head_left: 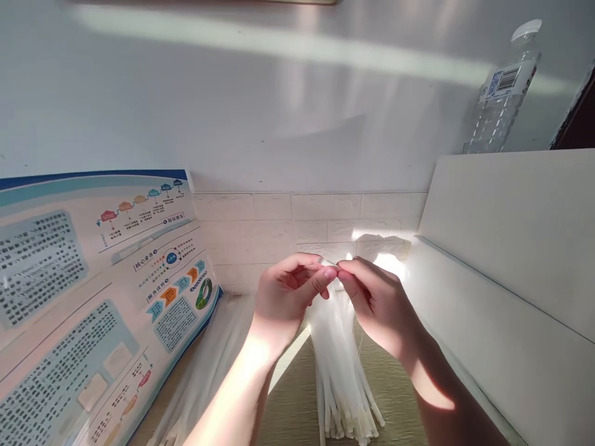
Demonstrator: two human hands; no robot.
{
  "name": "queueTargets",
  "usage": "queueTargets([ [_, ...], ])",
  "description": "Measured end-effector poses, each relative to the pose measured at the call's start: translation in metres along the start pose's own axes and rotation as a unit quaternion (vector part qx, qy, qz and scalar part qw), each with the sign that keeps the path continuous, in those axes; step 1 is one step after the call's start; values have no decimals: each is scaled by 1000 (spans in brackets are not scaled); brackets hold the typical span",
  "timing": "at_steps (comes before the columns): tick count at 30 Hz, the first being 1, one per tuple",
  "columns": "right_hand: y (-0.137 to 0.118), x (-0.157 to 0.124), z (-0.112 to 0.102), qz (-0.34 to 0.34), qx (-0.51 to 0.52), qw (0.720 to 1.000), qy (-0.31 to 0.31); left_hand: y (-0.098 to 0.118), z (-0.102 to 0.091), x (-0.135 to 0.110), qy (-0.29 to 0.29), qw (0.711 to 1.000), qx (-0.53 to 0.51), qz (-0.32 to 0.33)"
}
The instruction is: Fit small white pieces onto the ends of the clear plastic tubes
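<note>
Pinching top of a bundle of white plastic strips [339, 371], prob. cable ties, L hand [290, 297] and R hand [379, 306] meet at it, fingertips [328, 274] clamped, gripped end mostly hidden. Strips look light, springy, maybe slick: best held at gathered top. Lower ends reach wood tabletop [292, 402], cut off by frame. Beyond: printed leaflet [102, 291], brick-pattern wall panel [242, 229], clear plastic bottle [504, 93].

Free passage over the white cable ties [339, 365] between printed poster [93, 291] and white panel [506, 248]
</note>
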State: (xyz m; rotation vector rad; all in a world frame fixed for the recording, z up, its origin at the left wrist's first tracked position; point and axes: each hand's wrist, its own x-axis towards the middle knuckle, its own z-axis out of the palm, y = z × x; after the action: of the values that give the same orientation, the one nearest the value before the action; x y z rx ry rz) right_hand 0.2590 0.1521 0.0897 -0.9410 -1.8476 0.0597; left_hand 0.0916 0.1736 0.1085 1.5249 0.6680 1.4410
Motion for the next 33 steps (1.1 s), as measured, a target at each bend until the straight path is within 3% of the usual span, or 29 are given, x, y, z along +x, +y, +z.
queueTargets([
  [7,8,0,8,1,-34,997,69,-1,5,-2,29,998,38,-29],
  [14,7,2,11,-1,-56,998,41,-4,9,-1,26,998,26,-41],
  [19,12,1,18,-28,-175,982,67,-2,15,-4,39,998,14,-43],
  [24,23,0,28,-55,-240,962,121,-3,21,-9,21,993,-63,-96],
  [27,26,-1,32,-60,-232,961,141,-6,22,-8,18,993,-50,-106],
  [33,24,0,31,-24,-92,990,101,-11,15,-3,1,999,24,-31],
])
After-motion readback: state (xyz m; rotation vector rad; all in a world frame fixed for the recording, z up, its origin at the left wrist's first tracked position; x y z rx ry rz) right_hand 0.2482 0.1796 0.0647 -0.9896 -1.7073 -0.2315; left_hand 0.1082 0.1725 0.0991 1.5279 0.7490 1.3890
